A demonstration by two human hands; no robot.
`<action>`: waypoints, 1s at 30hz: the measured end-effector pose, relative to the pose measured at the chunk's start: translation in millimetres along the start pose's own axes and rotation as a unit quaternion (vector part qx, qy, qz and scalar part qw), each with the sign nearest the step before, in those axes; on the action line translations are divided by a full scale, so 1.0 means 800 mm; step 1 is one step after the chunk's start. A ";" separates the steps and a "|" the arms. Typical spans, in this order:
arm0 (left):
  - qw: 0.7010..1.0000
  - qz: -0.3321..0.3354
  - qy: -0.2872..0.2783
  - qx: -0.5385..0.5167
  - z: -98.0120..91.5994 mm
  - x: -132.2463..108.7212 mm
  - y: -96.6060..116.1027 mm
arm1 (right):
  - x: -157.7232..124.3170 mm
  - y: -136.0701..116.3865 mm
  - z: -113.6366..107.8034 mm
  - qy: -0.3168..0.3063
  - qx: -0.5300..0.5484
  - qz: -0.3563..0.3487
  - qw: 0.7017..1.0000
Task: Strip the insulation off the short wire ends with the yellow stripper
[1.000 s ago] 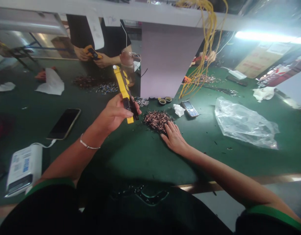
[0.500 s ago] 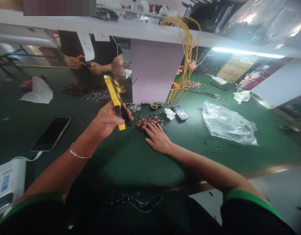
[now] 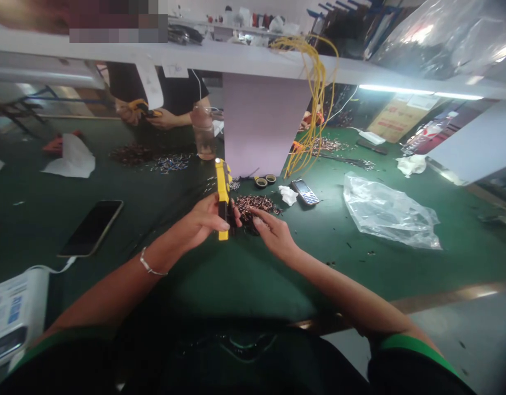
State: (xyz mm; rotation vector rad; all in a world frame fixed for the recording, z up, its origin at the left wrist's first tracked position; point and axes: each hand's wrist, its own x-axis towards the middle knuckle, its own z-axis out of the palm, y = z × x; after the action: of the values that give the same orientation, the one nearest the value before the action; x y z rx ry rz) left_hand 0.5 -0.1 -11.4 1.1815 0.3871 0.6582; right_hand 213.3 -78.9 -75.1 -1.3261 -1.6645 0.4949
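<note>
Green table (image 3: 220, 291) | left hand (image 3: 204, 220) grasping 1 yellow-black tool (image 3: 223, 184), partly covered | 1 copper-dark pile (image 3: 259, 203) at tool's 3 o'clock, pieces uncountable | right hand (image 3: 280, 237) at pile, hold: can't tell | 2 rings (image 3: 261, 186), pile's 1 o'clock

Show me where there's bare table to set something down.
A large free patch of green table lies between the left hand, right hand and dark shirt. More room lies between the right hand and plastic bag, with a few small scraps. Crowded just beyond the hands: pile of cut bits, two rings, crumpled tissue, keypad phone.
</note>
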 end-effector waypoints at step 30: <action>0.991 -0.054 -0.050 -0.111 -0.010 0.008 -0.029 | 0.000 -0.038 -0.049 0.027 0.285 0.176 0.942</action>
State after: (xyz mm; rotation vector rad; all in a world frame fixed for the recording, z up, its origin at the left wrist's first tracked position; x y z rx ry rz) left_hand 7.2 4.4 -35.6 0.9709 0.2841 0.5305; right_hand 229.4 -97.6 -32.3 -1.1765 -1.1090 1.0532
